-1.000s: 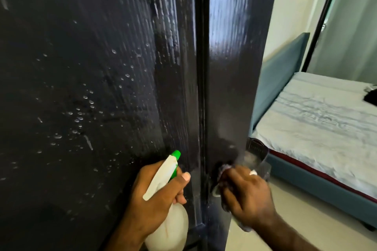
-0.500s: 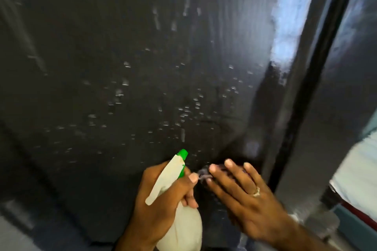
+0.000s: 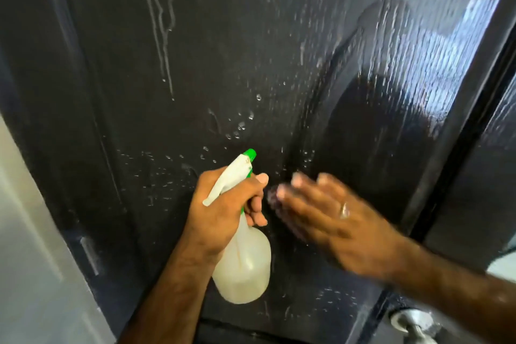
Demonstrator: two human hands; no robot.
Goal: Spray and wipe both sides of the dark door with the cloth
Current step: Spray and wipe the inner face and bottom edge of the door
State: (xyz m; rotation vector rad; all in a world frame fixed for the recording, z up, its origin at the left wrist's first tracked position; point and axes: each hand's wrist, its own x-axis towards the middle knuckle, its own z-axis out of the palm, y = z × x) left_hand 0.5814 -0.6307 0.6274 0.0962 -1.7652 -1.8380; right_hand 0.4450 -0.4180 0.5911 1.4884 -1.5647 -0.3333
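A translucent white plastic spray bottle with green nozzle [image 3: 241, 257] is gripped by the left hand [image 3: 223, 212] at lower centre. A dark cloth [image 3: 272, 194], mostly hidden, is pressed by the flat, straight-fingered right hand [image 3: 332, 218] against the droplet-covered dark glossy door [image 3: 195, 64]. A silver knob [image 3: 413, 324] is seen lower right.

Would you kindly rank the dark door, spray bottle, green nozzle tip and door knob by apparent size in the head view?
1. dark door
2. spray bottle
3. door knob, cut off by the frame edge, so its rank is unsure
4. green nozzle tip
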